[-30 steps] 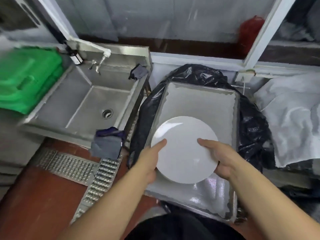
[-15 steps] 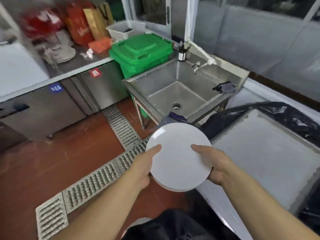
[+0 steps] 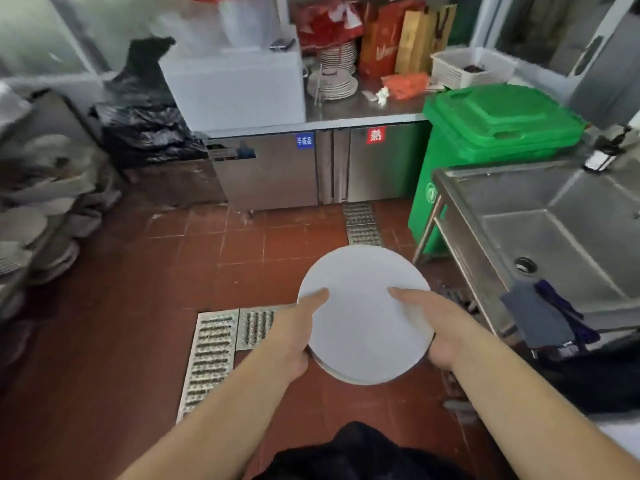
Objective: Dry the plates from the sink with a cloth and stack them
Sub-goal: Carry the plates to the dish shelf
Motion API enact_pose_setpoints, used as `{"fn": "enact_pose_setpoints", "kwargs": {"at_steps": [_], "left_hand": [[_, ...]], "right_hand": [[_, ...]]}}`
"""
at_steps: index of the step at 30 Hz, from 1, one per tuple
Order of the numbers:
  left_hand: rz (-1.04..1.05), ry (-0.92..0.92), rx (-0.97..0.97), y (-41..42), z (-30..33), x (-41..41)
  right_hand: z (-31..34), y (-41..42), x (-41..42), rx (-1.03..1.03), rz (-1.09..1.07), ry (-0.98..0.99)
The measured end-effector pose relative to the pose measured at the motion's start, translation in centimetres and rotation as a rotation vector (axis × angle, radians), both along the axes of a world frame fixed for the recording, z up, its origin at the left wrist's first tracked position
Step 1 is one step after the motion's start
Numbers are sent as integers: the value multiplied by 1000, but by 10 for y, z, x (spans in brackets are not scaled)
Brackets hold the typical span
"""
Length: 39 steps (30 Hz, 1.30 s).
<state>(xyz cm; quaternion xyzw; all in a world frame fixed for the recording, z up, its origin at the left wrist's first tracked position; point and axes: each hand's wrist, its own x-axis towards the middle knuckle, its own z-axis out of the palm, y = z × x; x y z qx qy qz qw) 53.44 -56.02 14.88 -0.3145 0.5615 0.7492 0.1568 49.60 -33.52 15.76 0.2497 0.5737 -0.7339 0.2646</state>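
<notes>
Red floor tiles (image 3: 145, 306) fill the view beneath a white plate (image 3: 363, 317), held level between both hands. Each grips an edge, left hand (image 3: 294, 337) and right hand (image 3: 440, 334), thumb laid flat on top and fingers curled underneath (a second rim shows just below, so it may be a small stack). Gripping opposite sides likely keeps it steady while carried. Right of the right hand, a grey cloth (image 3: 540, 317) hangs over the sink (image 3: 485, 199) rim. Well beyond the hands, a table (image 3: 360, 110) carries stacked plates (image 3: 337, 76), probably the destination.

Even, soft light; motion-blurred, edges bowed.
</notes>
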Motion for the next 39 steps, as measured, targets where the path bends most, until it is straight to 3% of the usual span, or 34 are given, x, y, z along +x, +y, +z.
{"fn": "enact_pose_setpoints", "kwargs": {"at_steps": [11, 24, 32, 39], "left_hand": [[436, -63, 52, -154, -8, -20], [952, -92, 44, -272, -10, -117], [1258, -101, 83, -349, -9, -102], [1396, -86, 114, -462, -22, -72]], "right_hand": [[-13, -191, -101, 40, 361, -84], [-21, -393, -280, 54, 925, -73], [-16, -533, -282, 82, 1224, -98], [-17, -672, -256, 147, 1363, -58]]}}
